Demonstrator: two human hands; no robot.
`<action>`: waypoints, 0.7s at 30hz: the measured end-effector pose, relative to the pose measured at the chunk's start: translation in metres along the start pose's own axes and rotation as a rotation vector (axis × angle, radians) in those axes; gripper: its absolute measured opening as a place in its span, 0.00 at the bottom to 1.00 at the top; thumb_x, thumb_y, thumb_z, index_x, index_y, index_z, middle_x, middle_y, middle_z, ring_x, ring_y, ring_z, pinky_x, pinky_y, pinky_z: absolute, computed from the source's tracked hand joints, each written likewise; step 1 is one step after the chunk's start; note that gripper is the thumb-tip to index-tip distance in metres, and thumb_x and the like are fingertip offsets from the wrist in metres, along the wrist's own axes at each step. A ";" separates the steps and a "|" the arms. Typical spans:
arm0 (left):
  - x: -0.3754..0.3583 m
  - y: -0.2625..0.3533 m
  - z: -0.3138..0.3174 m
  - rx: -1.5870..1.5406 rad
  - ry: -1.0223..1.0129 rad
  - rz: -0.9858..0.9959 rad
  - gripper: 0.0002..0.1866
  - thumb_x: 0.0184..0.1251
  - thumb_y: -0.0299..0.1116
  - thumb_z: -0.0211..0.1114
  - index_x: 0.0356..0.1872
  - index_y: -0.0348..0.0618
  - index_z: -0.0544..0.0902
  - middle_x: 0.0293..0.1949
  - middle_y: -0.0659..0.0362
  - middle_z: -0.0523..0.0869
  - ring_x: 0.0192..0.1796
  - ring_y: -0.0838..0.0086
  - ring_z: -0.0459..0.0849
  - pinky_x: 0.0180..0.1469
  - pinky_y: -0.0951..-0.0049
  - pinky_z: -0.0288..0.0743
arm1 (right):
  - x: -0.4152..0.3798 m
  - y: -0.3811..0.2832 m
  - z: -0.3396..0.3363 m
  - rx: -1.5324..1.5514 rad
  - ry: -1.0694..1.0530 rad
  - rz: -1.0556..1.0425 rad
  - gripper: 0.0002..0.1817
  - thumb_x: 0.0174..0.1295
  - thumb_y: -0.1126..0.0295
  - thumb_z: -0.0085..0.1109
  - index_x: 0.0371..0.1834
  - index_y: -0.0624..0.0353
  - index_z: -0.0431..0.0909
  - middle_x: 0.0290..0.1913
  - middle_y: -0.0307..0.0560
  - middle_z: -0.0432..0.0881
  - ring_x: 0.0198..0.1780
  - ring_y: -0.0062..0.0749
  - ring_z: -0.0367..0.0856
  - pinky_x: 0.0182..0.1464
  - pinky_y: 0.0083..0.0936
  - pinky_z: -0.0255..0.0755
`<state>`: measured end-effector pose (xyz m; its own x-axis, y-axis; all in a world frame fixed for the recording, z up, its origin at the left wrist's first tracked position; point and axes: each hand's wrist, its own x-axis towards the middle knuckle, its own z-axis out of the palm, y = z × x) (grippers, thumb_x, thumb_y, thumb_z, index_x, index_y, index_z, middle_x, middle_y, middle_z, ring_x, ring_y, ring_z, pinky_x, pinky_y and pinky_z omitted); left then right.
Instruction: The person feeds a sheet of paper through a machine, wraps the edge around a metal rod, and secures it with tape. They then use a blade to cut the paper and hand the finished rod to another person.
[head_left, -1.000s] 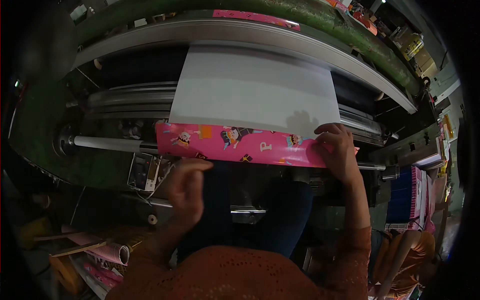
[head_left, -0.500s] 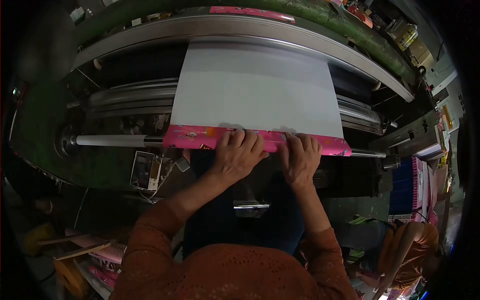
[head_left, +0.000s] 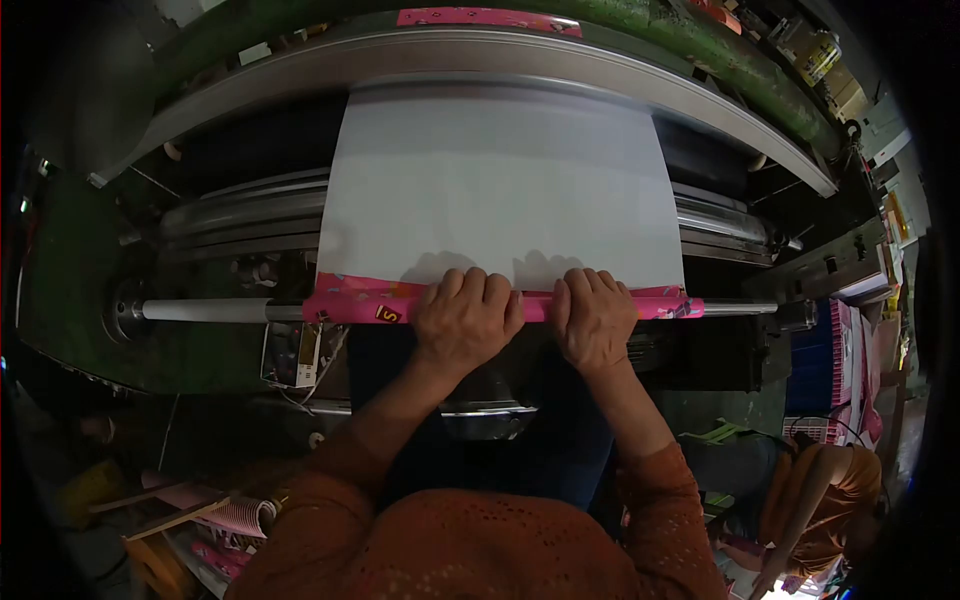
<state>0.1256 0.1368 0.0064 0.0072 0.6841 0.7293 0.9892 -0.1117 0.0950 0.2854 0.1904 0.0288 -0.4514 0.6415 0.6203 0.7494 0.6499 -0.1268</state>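
Note:
A wide sheet (head_left: 500, 190), white on the upper face, comes down from under a metal bar and meets a pink printed roll (head_left: 350, 307) on a horizontal metal shaft (head_left: 740, 308). My left hand (head_left: 465, 315) is wrapped over the roll left of its middle. To the right of it, my right hand (head_left: 595, 315) grips the same roll, fingers curled over the top. A short gap of pink roll shows between my two thumbs. Both palms and the roll's underside are hidden.
A metal crossbar (head_left: 300, 65) and a green beam (head_left: 640, 30) span the far side. A small open box (head_left: 291, 345) lies below the shaft's left part. At the lower right another person in orange (head_left: 825, 500) leans near stacked pink and blue items (head_left: 835, 350).
Both hands have curled further over the roll. The pink band has narrowed into a tighter roll, and its left part sits lower in view.

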 end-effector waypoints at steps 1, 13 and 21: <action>0.002 0.000 -0.002 -0.002 -0.006 0.005 0.13 0.53 0.41 0.64 0.21 0.47 0.72 0.24 0.62 0.73 0.29 0.69 0.74 0.30 0.68 0.66 | 0.001 -0.001 -0.001 0.009 -0.018 0.010 0.10 0.57 0.67 0.60 0.21 0.54 0.72 0.22 0.42 0.74 0.27 0.38 0.75 0.29 0.32 0.67; 0.025 -0.001 -0.019 -0.141 0.054 -0.094 0.16 0.56 0.35 0.67 0.44 0.41 0.82 0.64 0.45 0.71 0.64 0.49 0.71 0.59 0.51 0.70 | 0.029 0.001 -0.007 0.098 -0.150 0.110 0.09 0.58 0.64 0.60 0.27 0.57 0.76 0.30 0.45 0.78 0.36 0.41 0.77 0.36 0.37 0.67; 0.053 0.039 -0.004 -0.069 -0.295 -0.054 0.32 0.63 0.36 0.61 0.67 0.39 0.66 0.68 0.44 0.66 0.73 0.51 0.60 0.69 0.47 0.56 | 0.036 0.023 -0.011 0.068 0.213 0.027 0.15 0.55 0.65 0.61 0.45 0.56 0.76 0.48 0.45 0.79 0.49 0.41 0.76 0.48 0.40 0.63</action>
<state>0.1645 0.1659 0.0510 0.0071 0.8692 0.4945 0.9771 -0.1112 0.1815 0.2919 0.2245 0.0565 -0.3137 0.5630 0.7646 0.7222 0.6643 -0.1928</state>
